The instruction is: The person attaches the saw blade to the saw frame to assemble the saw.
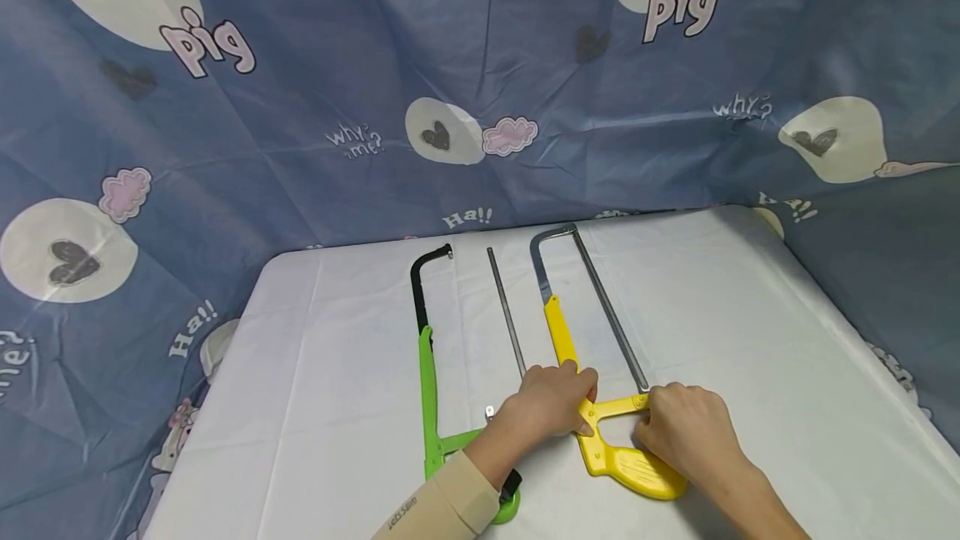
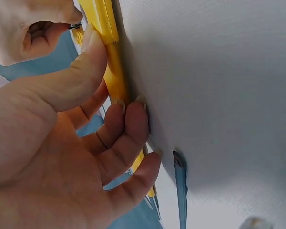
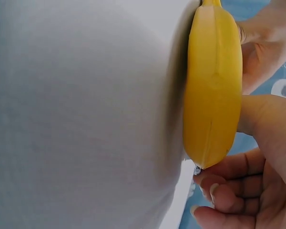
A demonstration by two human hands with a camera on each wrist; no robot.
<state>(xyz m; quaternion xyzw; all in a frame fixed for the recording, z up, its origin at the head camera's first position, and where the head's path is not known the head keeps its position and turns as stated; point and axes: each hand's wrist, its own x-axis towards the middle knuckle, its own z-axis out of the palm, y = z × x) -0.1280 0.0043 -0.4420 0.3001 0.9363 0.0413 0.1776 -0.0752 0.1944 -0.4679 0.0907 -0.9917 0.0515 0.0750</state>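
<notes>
A yellow hacksaw [image 1: 561, 332] lies on the white table, its grey metal bow pointing away and a blade [image 1: 609, 307] spanning its right side. My left hand [image 1: 551, 400] holds the yellow frame near the handle, thumb on one side and curled fingers on the other. At the near end of the blade, my right hand [image 1: 690, 427] pinches a small metal part at the tip of the yellow cross-arm; the fingers mostly hide it. In the right wrist view the yellow handle [image 3: 213, 86] stands out beside the right thumb.
Left of the yellow saw lies a green hacksaw [image 1: 428, 390] with a black bow and no blade fitted, partly covered by my left forearm. A loose blade [image 1: 506, 307] rests between the two saws. Printed blue cloth [image 1: 487, 40] hangs behind the white table [image 1: 352, 340].
</notes>
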